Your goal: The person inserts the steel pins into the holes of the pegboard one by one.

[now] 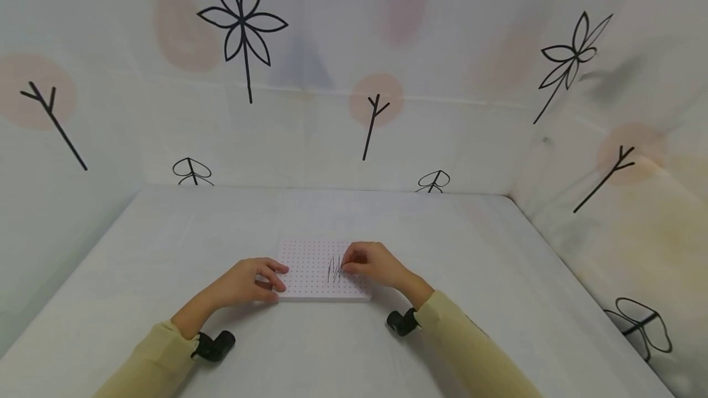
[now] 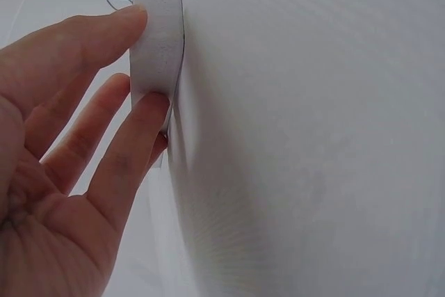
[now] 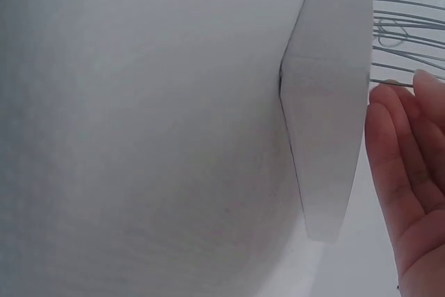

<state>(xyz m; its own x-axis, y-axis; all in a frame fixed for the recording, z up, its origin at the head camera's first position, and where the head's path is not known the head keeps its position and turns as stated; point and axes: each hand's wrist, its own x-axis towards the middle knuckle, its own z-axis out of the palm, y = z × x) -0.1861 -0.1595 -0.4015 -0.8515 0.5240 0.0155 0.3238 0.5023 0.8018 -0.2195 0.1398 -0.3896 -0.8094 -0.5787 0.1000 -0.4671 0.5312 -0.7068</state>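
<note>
A white pegboard (image 1: 301,275) with rows of small holes lies flat on the table. Several thin dark wires (image 1: 334,270) stand up from its right half. At the board's left edge, my left hand (image 1: 251,281) rests with spread, gently bent fingers; its fingertips (image 2: 151,106) touch the board's side in the left wrist view. Over the right part of the board, my right hand (image 1: 378,265) pinches a thin wire (image 3: 395,83) between thumb and fingers, low near the board's surface. The other wires (image 3: 403,26) stand beside those fingers in the right wrist view.
A white cloth covers the table (image 1: 221,226) around the board. Behind and at the sides hang pale curtains (image 1: 310,134) printed with leaves and twigs. Each wrist carries a small black camera, one on the left (image 1: 216,346) and one on the right (image 1: 401,322).
</note>
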